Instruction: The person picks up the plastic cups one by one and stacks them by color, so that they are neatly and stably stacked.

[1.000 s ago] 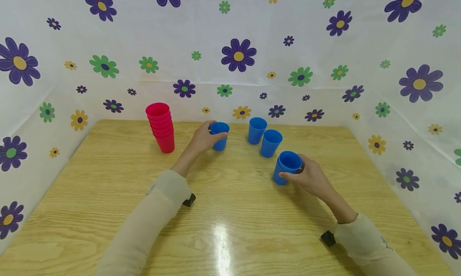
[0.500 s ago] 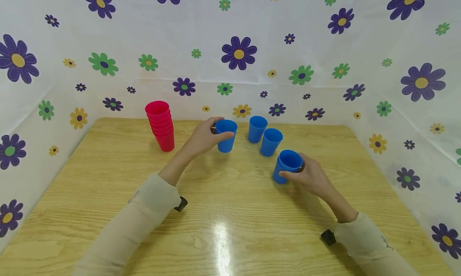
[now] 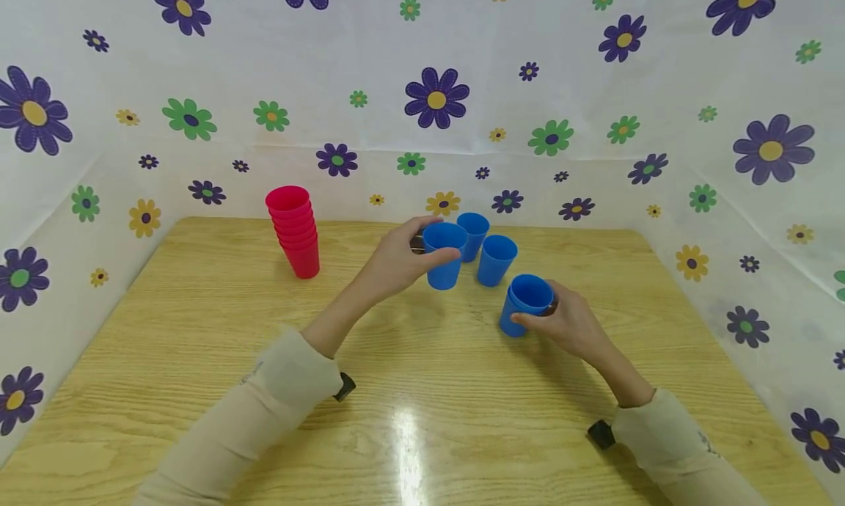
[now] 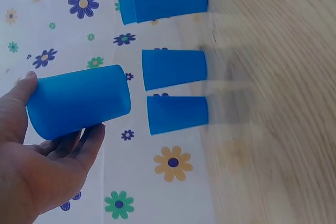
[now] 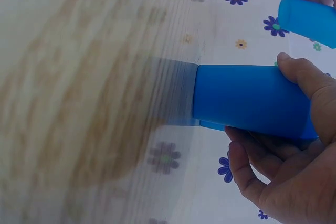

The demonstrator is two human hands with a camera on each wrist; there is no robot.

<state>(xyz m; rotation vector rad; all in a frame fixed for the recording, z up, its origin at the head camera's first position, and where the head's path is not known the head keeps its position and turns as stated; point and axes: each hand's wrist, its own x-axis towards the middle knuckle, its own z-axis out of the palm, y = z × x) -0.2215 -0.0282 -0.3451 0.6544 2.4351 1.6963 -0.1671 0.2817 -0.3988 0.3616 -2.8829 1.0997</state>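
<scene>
My left hand (image 3: 404,260) grips a blue plastic cup (image 3: 445,277) around its side, thumb in front. In the left wrist view that cup (image 4: 81,100) is upright, slightly tilted, and off the table. My right hand (image 3: 573,323) holds a nested pair of blue cups (image 3: 521,305), which stand on the table; a second rim shows just below the top one. Between the hands, toward the back, stand two single blue cups, a rear cup (image 3: 477,236) partly hidden by the held cup and a nearer cup (image 3: 496,262).
A tall stack of several nested red cups (image 3: 304,257) stands at the back left of the wooden table (image 3: 422,389). A white flower-print cloth (image 3: 370,66) hangs behind the table and along both sides.
My left hand has lifted the blue cup and carried it right and a little nearer, from the back middle to in front of the rear blue cup. My right hand has stayed in place.
</scene>
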